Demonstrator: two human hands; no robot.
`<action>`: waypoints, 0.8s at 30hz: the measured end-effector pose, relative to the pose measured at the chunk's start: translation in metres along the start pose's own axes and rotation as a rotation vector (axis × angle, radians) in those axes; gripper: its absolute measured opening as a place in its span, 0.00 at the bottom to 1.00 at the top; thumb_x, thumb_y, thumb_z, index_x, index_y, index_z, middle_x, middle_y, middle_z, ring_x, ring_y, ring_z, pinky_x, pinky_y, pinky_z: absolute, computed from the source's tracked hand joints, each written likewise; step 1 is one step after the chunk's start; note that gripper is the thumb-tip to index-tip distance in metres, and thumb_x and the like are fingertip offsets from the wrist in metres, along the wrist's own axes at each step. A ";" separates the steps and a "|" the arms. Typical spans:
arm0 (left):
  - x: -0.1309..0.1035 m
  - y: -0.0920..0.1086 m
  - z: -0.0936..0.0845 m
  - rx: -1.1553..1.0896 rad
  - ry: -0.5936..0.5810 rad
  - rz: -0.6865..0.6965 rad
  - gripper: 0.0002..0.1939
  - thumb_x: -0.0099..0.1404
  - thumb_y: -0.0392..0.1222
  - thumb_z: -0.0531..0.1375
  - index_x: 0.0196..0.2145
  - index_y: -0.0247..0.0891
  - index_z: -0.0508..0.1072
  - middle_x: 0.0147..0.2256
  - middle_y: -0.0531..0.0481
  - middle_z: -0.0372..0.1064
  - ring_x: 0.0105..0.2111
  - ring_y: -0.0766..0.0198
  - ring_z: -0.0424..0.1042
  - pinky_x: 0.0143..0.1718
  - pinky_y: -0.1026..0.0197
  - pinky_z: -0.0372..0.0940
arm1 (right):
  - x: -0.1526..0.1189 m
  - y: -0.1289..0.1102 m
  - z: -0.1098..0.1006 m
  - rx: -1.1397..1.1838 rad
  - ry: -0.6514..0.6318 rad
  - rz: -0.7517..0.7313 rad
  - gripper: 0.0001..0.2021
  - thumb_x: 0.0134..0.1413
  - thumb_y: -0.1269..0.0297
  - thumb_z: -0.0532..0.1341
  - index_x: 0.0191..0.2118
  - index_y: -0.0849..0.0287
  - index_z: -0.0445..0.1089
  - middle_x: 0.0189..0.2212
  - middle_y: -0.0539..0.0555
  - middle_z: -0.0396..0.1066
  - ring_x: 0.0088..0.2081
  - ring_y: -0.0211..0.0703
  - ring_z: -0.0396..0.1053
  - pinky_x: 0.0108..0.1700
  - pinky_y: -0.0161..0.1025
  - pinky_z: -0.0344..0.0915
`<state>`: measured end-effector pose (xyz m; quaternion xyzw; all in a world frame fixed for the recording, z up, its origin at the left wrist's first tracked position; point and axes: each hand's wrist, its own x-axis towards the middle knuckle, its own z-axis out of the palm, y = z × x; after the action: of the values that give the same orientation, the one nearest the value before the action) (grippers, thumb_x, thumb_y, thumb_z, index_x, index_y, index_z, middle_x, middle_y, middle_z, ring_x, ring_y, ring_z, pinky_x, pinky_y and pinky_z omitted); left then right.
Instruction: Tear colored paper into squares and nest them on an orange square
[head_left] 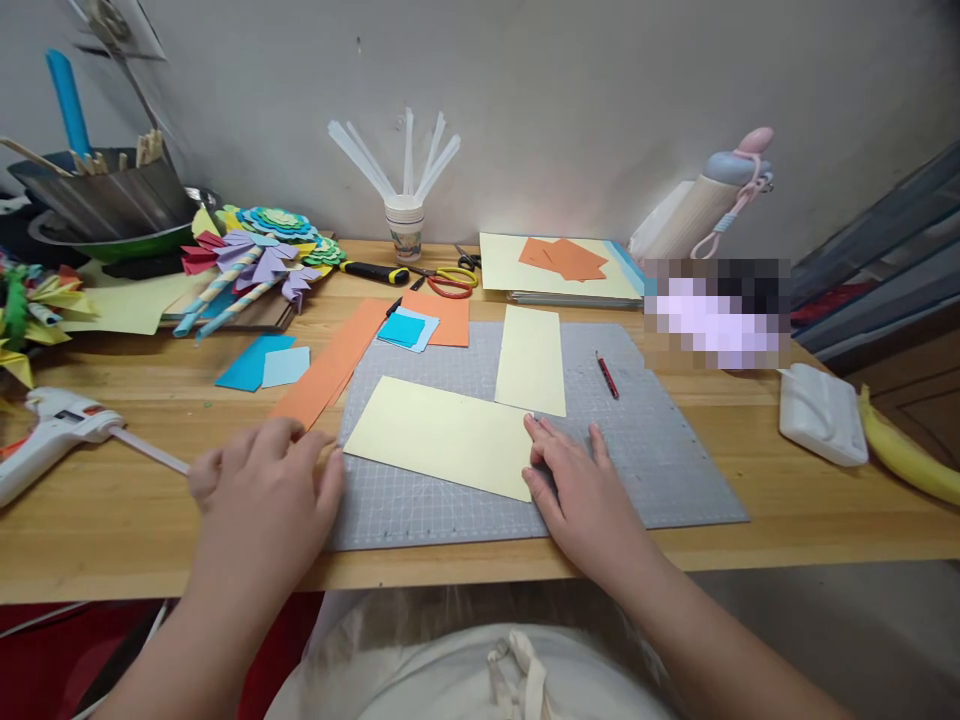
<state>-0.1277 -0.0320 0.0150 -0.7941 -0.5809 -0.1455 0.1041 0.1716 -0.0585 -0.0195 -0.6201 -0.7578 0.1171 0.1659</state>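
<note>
A pale yellow paper rectangle (442,435) lies slightly slanted on a grey gridded cutting mat (660,470). My right hand (574,485) rests at the paper's right edge, its fingers spread and fingertips touching that edge. At the paper's left corner is my left hand (266,495), palm down, with bent fingers apart and slightly blurred; the thumb side comes close to the corner. Whether it touches the paper I cannot tell. A second, smaller pale yellow paper piece (531,360) lies behind on the mat. To its right is a red and black pencil (607,377).
Orange strips (337,360) and blue paper squares (405,330) lie left of the mat. Behind are scissors (451,283), a yellow-black cutter (375,272) and a paper cup (405,230) of white strips. A glue gun (56,435) sits left; a banana (907,450) lies right.
</note>
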 end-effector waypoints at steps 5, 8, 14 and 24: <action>0.011 0.009 0.010 -0.029 -0.157 0.018 0.24 0.68 0.50 0.52 0.59 0.42 0.62 0.57 0.41 0.64 0.54 0.45 0.65 0.51 0.42 0.56 | -0.008 -0.013 -0.007 0.056 0.011 -0.064 0.14 0.64 0.58 0.51 0.51 0.58 0.62 0.62 0.65 0.59 0.66 0.53 0.51 0.63 0.70 0.37; 0.014 0.009 0.016 -0.063 -0.204 0.009 0.25 0.68 0.51 0.51 0.59 0.40 0.61 0.58 0.40 0.64 0.57 0.46 0.63 0.55 0.41 0.53 | -0.013 -0.027 -0.010 0.004 -0.076 -0.154 0.22 0.61 0.57 0.55 0.58 0.58 0.60 0.65 0.64 0.54 0.66 0.56 0.49 0.63 0.72 0.37; -0.002 0.018 0.014 -0.115 -0.142 0.037 0.20 0.69 0.46 0.51 0.56 0.41 0.63 0.55 0.43 0.69 0.55 0.49 0.68 0.55 0.42 0.52 | -0.018 -0.022 -0.013 -0.082 -0.180 -0.183 0.25 0.63 0.57 0.53 0.63 0.57 0.57 0.66 0.61 0.53 0.66 0.58 0.50 0.61 0.75 0.38; -0.040 0.060 0.002 -0.260 -0.063 0.084 0.18 0.64 0.41 0.56 0.52 0.43 0.68 0.47 0.46 0.72 0.46 0.54 0.70 0.50 0.50 0.57 | -0.046 0.038 -0.019 -0.204 -0.115 -0.283 0.22 0.64 0.60 0.53 0.63 0.48 0.58 0.65 0.58 0.53 0.65 0.56 0.53 0.60 0.75 0.42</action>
<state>-0.0819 -0.0852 -0.0006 -0.8287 -0.5261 -0.1903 -0.0120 0.2211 -0.0968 -0.0211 -0.5132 -0.8536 0.0505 0.0734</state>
